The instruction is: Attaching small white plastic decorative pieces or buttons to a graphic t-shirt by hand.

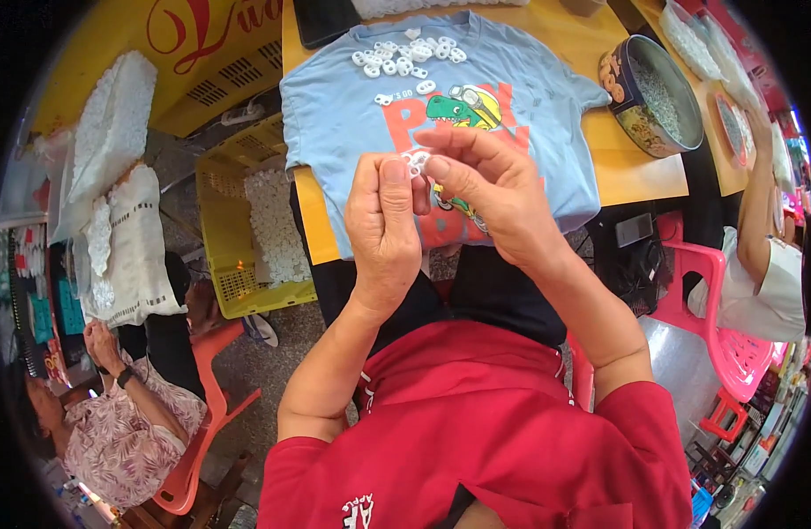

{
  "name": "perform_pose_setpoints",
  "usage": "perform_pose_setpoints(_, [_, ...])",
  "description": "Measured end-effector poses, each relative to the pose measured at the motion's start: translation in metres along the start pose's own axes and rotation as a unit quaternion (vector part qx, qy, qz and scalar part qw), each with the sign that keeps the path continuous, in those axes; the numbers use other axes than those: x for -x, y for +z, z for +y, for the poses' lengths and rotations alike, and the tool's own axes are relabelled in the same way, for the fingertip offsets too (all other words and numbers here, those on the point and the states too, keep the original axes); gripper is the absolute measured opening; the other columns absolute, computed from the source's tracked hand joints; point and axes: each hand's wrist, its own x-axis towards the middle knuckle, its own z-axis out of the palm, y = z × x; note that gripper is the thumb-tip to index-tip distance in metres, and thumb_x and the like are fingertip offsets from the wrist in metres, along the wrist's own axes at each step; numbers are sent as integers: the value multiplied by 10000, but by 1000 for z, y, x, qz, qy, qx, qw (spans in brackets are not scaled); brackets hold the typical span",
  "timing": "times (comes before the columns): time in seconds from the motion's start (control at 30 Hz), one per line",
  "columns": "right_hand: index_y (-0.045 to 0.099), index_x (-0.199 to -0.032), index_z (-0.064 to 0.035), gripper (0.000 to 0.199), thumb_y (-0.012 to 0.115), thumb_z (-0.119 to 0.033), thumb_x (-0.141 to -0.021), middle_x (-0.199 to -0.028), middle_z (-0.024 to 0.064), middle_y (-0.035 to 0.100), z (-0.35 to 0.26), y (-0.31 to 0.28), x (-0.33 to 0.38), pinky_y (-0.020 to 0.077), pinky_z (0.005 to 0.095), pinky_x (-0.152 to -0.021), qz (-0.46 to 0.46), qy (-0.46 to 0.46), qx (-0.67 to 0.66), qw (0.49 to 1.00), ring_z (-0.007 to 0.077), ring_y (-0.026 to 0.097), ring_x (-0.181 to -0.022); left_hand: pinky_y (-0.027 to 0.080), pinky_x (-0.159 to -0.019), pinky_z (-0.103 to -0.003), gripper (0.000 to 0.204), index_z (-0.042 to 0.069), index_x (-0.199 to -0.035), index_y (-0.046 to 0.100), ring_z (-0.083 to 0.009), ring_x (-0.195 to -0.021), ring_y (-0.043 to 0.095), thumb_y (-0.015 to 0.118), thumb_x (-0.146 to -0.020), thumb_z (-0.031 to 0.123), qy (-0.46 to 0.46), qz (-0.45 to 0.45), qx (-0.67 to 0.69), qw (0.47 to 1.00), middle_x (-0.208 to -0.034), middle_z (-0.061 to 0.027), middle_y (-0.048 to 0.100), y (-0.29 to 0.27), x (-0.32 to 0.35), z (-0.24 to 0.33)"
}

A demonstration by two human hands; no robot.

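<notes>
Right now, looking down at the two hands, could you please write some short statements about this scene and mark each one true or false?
1. Both hands hold one small white ring between their fingertips. True: the left hand and the right hand meet on the small white ring.
2. A pile of white rings lies on a light blue shirt. True.
3. The shirt is spread on a yellow crate. False: it lies on the wooden table; the yellow crate stands on the floor to the left.
4. The round tin on the table is closed with a lid. False: it is open, with small white pieces inside.
</notes>
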Motion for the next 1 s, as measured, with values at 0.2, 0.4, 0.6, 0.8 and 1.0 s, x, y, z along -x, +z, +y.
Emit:
perform_pose_setpoints(0.2, [634,-1132,-20,232,618,-123,-924,-990,48,664,-5,3,1,488,240,-760,82,24,-64,994,93,602,-868,396,-580,-221,232,42,-892,478,-62,-633,433,400,-1038,205,-12,-8,-3,1000,-718,-1,487,0,1,0])
perform_pose_setpoints(0.4, [640,-1108,-26,212,621,-130,-924,-981,39,659,3,4,2,497,246,-761,73,46,-103,991,93,604,-864,400,-600,-229,238,48,-890,480,-72,-645,438,390,-1040,210,-17,-2,-41,999,-727,-6,477,1,2,2])
perform_pose_setpoints(0.6, [641,-1099,-27,212,640,-132,-915,-992,38,663,3,11,1,500,238,-750,97,-3,-53,994,88,609,-865,393,-588,-227,225,47,-890,483,-69,-635,441,400,-1036,196,-4,14,-71,997,-718,-3,483,-1,1,1])
perform_pose_setpoints(0.8, [641,-1090,-11,211,647,-119,-910,-995,43,664,4,11,0,495,232,-746,101,-30,5,994,83,605,-862,390,-502,-252,185,17,-887,500,-78,-564,458,463,-1009,151,40,40,-110,992,-665,-30,529,-2,1,-7])
perform_pose_setpoints(1.0, [640,-1085,-3,210,650,-113,-906,-985,44,662,4,12,-1,491,231,-744,102,-42,10,994,85,600,-854,398,-503,-283,178,1,-885,511,-117,-551,480,480,-997,136,62,39,-157,985,-671,-64,546,-4,0,-10])
